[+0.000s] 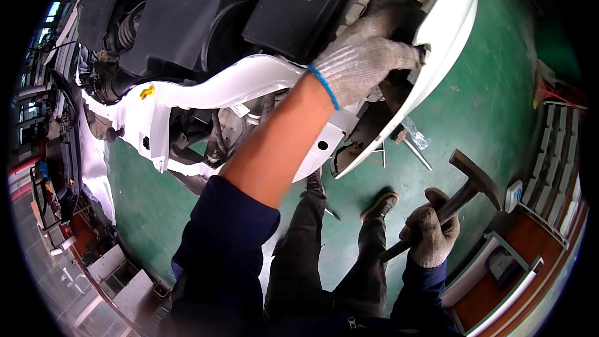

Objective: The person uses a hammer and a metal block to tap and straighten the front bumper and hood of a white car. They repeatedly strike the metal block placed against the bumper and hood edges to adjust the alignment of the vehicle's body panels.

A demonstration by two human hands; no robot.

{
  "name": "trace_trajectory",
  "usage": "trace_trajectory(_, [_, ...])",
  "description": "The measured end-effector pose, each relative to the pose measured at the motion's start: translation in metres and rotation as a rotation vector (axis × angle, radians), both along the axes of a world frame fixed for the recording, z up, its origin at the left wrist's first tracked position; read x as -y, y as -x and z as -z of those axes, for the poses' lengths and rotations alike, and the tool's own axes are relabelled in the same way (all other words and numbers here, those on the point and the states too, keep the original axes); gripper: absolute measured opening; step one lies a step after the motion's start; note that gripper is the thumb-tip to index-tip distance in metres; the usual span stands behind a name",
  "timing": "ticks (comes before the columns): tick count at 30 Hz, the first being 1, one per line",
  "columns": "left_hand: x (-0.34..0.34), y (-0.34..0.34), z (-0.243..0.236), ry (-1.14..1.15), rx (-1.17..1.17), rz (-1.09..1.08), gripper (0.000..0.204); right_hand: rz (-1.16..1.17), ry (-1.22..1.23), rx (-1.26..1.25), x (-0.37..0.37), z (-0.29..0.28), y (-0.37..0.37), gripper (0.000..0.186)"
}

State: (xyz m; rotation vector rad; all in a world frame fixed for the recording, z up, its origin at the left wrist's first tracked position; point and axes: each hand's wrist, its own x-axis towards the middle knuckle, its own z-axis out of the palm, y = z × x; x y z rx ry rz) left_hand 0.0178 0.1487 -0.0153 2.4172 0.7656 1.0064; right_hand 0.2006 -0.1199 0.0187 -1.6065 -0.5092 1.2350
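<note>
Head view, left to right from my end: yellow clip on the white front frame, well left of the left-hand fingers. Black engine cover sits nearer them, black box nearer again. Left hand, gloved, reaches into the gap at the white fender; one digit is at its inner edge, the rest dip into shadow, so I can't tell if they're pinching or just resting. Metal rod lies on the green floor, below those fingers. Right hand, also gloved, has its fingers wrapped round the hammer, head up and right of the knuckles, apart from the fender. Risks, my read: any swing near the fender could crush the left fingers; slack knit could let the handle slip; a rough fender edge could snag the glove.
</note>
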Motion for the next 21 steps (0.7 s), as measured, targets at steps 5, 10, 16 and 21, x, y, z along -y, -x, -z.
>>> trace_trajectory(5, [-0.002, 0.003, 0.004, -0.173, -0.027, 0.046, 0.027, 0.001, 0.016, -0.044, 0.003, 0.003, 0.010, 0.043])
trace_trajectory(10, [0.003, 0.003, -0.047, 1.147, 0.224, -0.013, 0.027, 0.030, 0.051, -0.059, -0.004, 0.004, 0.017, 0.044])
trace_trajectory(16, [0.002, 0.010, -0.053, 1.026, -0.098, 0.055, 0.034, 0.053, 0.000, -0.097, -0.019, 0.003, 0.023, 0.046])
trace_trajectory(21, [0.002, 0.004, -0.038, 0.929, -0.047, -0.039, 0.042, 0.083, -0.073, -0.111, -0.031, 0.008, 0.017, 0.049])
